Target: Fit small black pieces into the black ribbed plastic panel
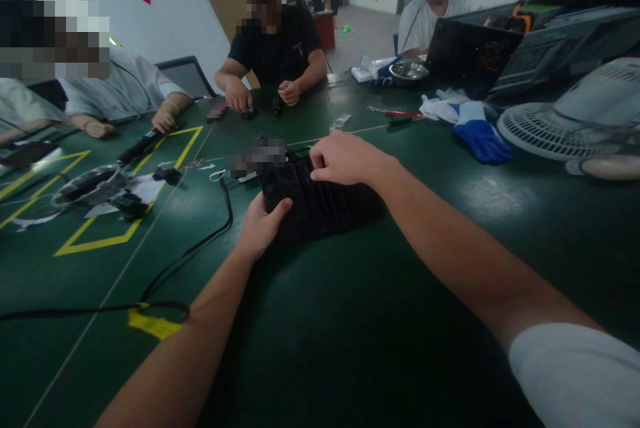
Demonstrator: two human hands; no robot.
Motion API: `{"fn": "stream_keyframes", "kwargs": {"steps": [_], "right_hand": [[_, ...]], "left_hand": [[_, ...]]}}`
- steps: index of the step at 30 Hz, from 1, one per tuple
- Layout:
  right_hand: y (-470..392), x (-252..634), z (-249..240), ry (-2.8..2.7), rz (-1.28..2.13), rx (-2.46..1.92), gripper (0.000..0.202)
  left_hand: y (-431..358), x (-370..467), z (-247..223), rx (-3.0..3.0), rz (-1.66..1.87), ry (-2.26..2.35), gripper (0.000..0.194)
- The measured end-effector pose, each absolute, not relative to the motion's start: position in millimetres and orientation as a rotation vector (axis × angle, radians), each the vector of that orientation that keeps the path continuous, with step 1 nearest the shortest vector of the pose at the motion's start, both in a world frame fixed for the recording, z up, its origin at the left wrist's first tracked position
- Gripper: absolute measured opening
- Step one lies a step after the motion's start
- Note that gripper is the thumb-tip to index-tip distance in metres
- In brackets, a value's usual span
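A black fabric organizer (320, 208) with a row of slots lies on the green table in front of me. My left hand (263, 221) is closed on its left edge, thumb on top and fingers underneath. Above the organizer's far side is my right hand (345, 158), its fingers curled in close to the slots. What those fingers pinch, if anything, I cannot make out. Just beyond the organizer sits a small item (257, 156), partly blurred out, beside a black cable (227, 215).
At left, a ring-shaped device with a handle (95, 185) lies by yellow tape (95, 243). Blue-and-white gloves (480, 135), a white fan (555, 128), a metal bowl (409, 71) and a red pen (395, 113) lie to the right. Several people sit around the table.
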State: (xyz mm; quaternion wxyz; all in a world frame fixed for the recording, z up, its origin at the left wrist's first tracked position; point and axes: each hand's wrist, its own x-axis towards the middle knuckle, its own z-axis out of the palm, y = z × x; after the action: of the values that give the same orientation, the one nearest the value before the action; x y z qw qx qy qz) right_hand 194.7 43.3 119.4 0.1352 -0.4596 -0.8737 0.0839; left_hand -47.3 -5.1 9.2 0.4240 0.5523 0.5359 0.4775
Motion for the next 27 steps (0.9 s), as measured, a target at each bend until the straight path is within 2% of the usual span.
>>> {"fn": "stream_keyframes", "kwargs": {"steps": [10,27], "right_hand": [[42,198,125,-2.557,0.345,-1.279,0.013],[44,202,130,-2.578,0.513,-1.268,0.016]], "left_hand": [[-6,-46,10,1.402,1.211,1.321,0.05],[-6,-46,12,1.403,1.185,1.351,0.055]]}}
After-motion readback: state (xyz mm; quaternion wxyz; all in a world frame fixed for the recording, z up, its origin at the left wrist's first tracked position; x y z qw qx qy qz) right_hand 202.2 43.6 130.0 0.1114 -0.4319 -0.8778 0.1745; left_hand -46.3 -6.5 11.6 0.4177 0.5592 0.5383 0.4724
